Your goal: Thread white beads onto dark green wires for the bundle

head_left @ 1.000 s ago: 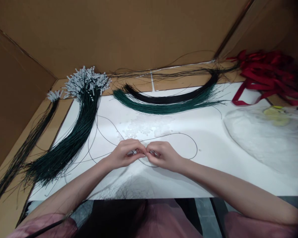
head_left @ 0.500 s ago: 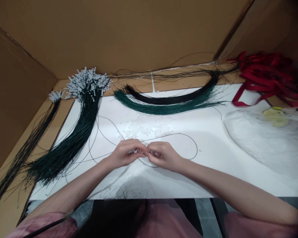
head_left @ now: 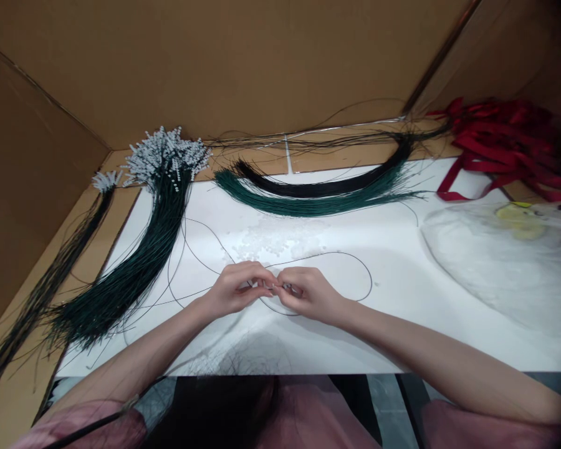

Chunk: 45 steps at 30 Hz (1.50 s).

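My left hand and my right hand meet fingertip to fingertip over the white board. Both are closed in a pinch on a thin dark wire, which loops out to the right and back beneath them. Tiny whitish bits show at the fingertips, too small to make out well. Just beyond my hands lies a scatter of small clear-white beads. To the left rests a thick bundle of green wire stems tipped with white beads.
A thinner bundle of dark stems lies at the far left. Green wires and black wires curve across the back. Red ribbon is heaped at the back right, above a clear plastic bag. Cardboard walls enclose the workspace.
Hardly anything differs. Both hands stay pinched together in the same place, with only a slight shift at the fingertips.
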Motion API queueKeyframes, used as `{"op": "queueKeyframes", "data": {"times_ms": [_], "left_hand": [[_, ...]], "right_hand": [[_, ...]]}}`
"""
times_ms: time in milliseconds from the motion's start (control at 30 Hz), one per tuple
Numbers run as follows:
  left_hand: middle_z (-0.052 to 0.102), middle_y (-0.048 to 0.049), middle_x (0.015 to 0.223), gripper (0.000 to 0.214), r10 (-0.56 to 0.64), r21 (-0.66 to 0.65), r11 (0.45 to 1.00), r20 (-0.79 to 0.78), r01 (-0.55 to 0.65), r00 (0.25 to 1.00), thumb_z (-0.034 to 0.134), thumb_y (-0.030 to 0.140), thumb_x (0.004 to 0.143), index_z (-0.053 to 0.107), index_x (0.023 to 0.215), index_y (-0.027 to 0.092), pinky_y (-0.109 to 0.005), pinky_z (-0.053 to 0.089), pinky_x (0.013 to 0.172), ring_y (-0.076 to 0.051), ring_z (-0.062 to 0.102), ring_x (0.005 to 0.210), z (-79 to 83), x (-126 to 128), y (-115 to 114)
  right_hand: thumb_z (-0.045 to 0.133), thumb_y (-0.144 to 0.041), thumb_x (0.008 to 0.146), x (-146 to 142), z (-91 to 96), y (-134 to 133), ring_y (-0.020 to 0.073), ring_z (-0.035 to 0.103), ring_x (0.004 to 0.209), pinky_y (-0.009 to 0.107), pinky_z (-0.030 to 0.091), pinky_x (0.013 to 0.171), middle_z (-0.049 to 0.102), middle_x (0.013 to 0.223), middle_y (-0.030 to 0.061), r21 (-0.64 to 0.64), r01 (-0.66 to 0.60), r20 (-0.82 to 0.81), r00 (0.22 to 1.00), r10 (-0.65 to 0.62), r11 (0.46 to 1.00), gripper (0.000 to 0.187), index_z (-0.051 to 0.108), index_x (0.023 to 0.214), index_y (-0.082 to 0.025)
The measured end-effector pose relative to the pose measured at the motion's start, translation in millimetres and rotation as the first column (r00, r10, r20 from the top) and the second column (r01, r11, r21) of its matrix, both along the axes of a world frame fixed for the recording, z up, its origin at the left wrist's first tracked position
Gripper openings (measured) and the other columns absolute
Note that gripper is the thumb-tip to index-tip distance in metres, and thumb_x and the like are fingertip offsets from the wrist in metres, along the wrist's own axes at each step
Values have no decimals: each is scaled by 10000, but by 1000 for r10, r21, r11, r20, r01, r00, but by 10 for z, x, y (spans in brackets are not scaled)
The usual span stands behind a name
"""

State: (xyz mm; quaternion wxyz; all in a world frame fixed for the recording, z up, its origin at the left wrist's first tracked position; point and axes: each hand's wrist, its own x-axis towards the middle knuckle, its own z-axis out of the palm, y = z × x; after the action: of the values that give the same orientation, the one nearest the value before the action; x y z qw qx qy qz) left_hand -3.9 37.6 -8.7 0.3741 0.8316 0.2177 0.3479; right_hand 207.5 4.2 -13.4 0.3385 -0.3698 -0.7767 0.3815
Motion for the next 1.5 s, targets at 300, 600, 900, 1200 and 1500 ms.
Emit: {"op": "queueKeyframes", "data": {"times_ms": [300,600,900,1200,1500], "left_hand": [[694,-44,811,190,-2,-34,999,8,2,1000,737,113,795,660,966,149,-224,520,678,-115,632,712,-11,2,-2],[705,-47,790,159,-3,-63,998,21,4,1000,729,158,812,658,954,139,-212,528,672,-116,650,701,-3,3,-5],[704,-45,816,186,-8,-88,996,14,9,1000,731,116,800,653,967,140,-210,545,685,-121,676,733,-12,-11,-14],[713,-54,851,216,-12,-90,996,21,13,1000,734,74,783,660,974,141,-213,565,704,-128,691,773,5,-9,-13],[709,-64,889,261,-20,-126,992,16,22,1000,695,25,787,651,1020,134,-229,573,741,-133,690,809,12,-31,-32]], "right_hand": [[545,-138,844,-7,10,2,73,430,534,190,309,544,491,583,-41,5,1,2,1000,-1,1000,159,559,688,-165],[542,-155,861,-4,5,10,71,445,540,190,318,549,499,589,-38,8,1,4,1000,-1,1000,171,581,695,-159],[562,-150,860,-8,-12,18,62,449,540,179,315,545,508,588,-41,19,1,0,1000,-1,1000,152,601,714,-155],[567,-140,859,-7,-2,2,61,461,539,175,320,543,519,591,-37,18,3,-1,1000,-3,1000,137,626,736,-146],[564,-128,844,-3,-5,7,64,456,538,177,326,545,518,589,-39,14,7,-2,1000,-7,1000,123,634,744,-146]]}}
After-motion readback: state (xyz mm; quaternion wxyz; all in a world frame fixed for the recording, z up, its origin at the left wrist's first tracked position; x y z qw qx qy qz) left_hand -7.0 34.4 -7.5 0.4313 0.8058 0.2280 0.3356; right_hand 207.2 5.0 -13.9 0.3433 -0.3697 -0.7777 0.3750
